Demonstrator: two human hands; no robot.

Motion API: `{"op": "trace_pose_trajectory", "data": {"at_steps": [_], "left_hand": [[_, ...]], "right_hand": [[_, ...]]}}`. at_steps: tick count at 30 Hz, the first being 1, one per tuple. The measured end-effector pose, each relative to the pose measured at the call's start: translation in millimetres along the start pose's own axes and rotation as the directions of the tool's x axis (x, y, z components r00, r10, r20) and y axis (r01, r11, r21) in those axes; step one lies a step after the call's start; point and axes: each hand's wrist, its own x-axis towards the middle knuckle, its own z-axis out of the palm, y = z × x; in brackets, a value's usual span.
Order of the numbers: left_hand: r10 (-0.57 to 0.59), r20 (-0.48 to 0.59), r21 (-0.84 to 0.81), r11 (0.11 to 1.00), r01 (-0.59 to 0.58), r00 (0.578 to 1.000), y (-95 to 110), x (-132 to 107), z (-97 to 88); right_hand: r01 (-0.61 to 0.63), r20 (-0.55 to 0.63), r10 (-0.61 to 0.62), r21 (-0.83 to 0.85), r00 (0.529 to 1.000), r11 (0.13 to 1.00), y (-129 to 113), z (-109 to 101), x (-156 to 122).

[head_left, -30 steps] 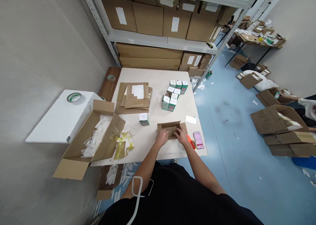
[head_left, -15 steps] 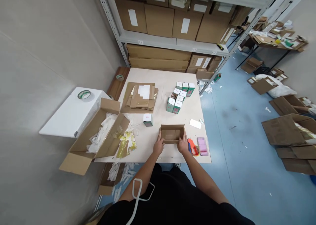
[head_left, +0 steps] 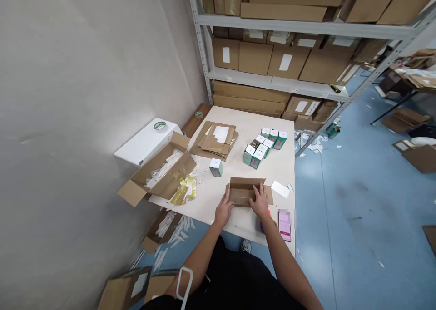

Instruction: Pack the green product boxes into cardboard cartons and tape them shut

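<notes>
A small open cardboard box (head_left: 241,196) stands near the front of the white table, its hollow inside facing up. My left hand (head_left: 224,209) grips its left end, fingers along the outer side. At the right end, my right hand (head_left: 260,203) holds the front wall, with fingertips reaching inside the box. An end flap (head_left: 269,194) sticks out to the right beyond that hand. Behind the box stands a single green-and-white carton (head_left: 215,167). Several more green cartons (head_left: 258,157) are grouped farther back.
Flattened cardboard (head_left: 218,140) lies at the back left. A large open carton (head_left: 179,174) with white scraps stands left, beside yellow tape scraps (head_left: 185,190). A white card (head_left: 279,189) and a phone (head_left: 284,225) lie right. Shelving (head_left: 272,81) rises behind the table (head_left: 204,210).
The right end flap now lies folded outward, and my right hand has shifted from the box's outer end to its front wall, fingers inside. The camera view has turned left and tilted up.
</notes>
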Motion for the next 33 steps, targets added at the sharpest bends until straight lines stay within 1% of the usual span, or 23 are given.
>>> {"op": "trace_pose_trajectory", "data": {"at_steps": [3,6,8,10,12,14,16,19,23,26,30,33], "left_hand": [[0.050,-0.084,0.015,0.999,-0.049,0.995,18,-23,2.7],[0.095,-0.129,0.020,0.995,-0.093,0.987,33,-39,-1.6],[0.079,-0.172,0.021,0.997,-0.076,0.982,42,-46,-7.9],[0.039,-0.220,0.021,0.999,-0.035,0.975,49,-52,-16.3],[0.010,-0.255,0.023,1.000,-0.005,0.967,50,-57,-26.7],[0.001,-0.283,0.028,1.000,0.007,0.959,46,-62,-39.0],[-0.010,-0.314,0.033,0.999,0.021,0.949,37,-68,-52.6],[-0.054,-0.375,0.032,0.997,0.071,0.925,16,-81,-73.0],[-0.150,-0.448,-0.003,0.986,0.166,0.881,-19,-99,-98.8],[-0.223,-0.481,-0.055,0.973,0.224,0.848,-46,-113,-118.4],[-0.328,-0.503,-0.120,0.943,0.311,0.799,-83,-129,-145.0],[-0.370,-0.498,-0.125,0.926,0.357,0.784,-110,-142,-164.2]], "right_hand": [[0.025,-0.047,-0.027,-0.053,0.999,0.998,-2,-13,10],[0.067,-0.092,-0.074,-0.083,0.993,0.994,-4,-27,22],[0.141,-0.052,-0.146,-0.083,0.988,0.986,-7,-35,31],[0.220,0.022,-0.219,-0.082,0.975,0.972,-13,-42,38],[0.282,0.084,-0.275,-0.090,0.958,0.955,-25,-44,45],[0.327,0.121,-0.314,-0.102,0.942,0.940,-44,-43,49],[0.374,0.133,-0.360,-0.103,0.924,0.922,-68,-38,52],[0.460,0.123,-0.450,-0.063,0.884,0.886,-112,-25,54],[0.575,0.121,-0.571,0.004,0.812,0.818,-175,-5,62],[0.646,0.147,-0.645,0.043,0.750,0.762,-222,10,75],[0.720,0.193,-0.722,0.090,0.665,0.688,-287,39,98],[0.757,0.221,-0.760,0.119,0.611,0.643,-339,66,116]]}}
